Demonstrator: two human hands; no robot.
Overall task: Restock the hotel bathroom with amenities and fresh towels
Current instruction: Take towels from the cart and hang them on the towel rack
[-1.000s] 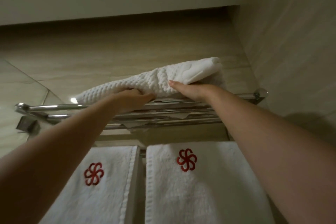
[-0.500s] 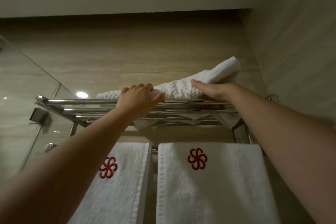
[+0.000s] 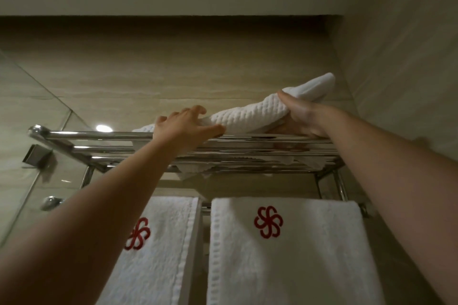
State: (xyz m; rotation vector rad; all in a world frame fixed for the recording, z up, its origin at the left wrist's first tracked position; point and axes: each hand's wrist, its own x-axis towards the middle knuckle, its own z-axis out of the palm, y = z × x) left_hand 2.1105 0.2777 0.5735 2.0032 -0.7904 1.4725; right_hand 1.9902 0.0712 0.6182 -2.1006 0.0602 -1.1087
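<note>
A white waffle-weave towel lies folded across the top of a chrome wall rack above my head. My right hand grips its right end, thumb on top and fingers underneath, lifting that end off the bars. My left hand rests on the towel's left part with fingers spread and thumb along the front bar. Two white towels with red flower logos hang below: the left hanging towel and the right hanging towel.
A glass shower panel with a metal clamp stands at the left. Beige tiled wall lies behind the rack, and a side wall closes in on the right, close to the towel's end.
My right hand has raised the towel's right end higher. My left hand has opened its fingers and now lies spread over the towel's left part.
</note>
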